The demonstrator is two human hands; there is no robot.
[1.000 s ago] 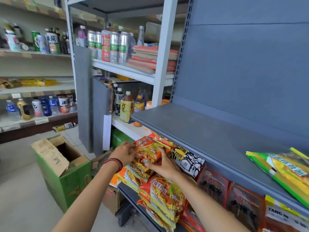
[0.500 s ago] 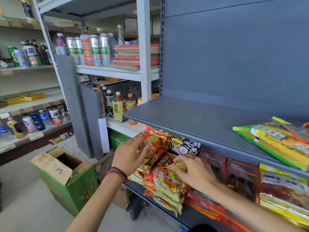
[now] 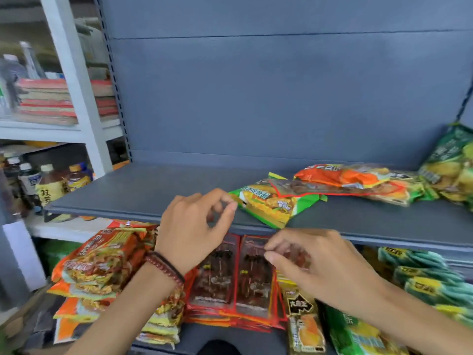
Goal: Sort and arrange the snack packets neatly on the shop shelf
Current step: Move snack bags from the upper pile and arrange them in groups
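Just beside the green packet (image 3: 271, 204), left hand (image 3: 194, 226) curls empty; right hand (image 3: 314, 265) unclear.

Shelf (image 3: 153, 190) grey; top pkt (image 3: 271, 204) green/yellow; lower pkts (image 3: 230, 275) red; noodle pkts (image 3: 97, 262) orange.

Soft, even light, moderately bright, source out of view, no glare. The grey shelf (image 3: 143, 190) throws a dim shadow onto the stock beneath it. Motion blur all over: left hand (image 3: 194, 226) and right hand (image 3: 320, 267) are smeared at the fingers. Bottles (image 3: 51, 185) and green packets (image 3: 450, 162) at the edges are soft. Wide-angle bend tilts the white upright (image 3: 74, 83). The back panel (image 3: 256, 98) looks blotchy.
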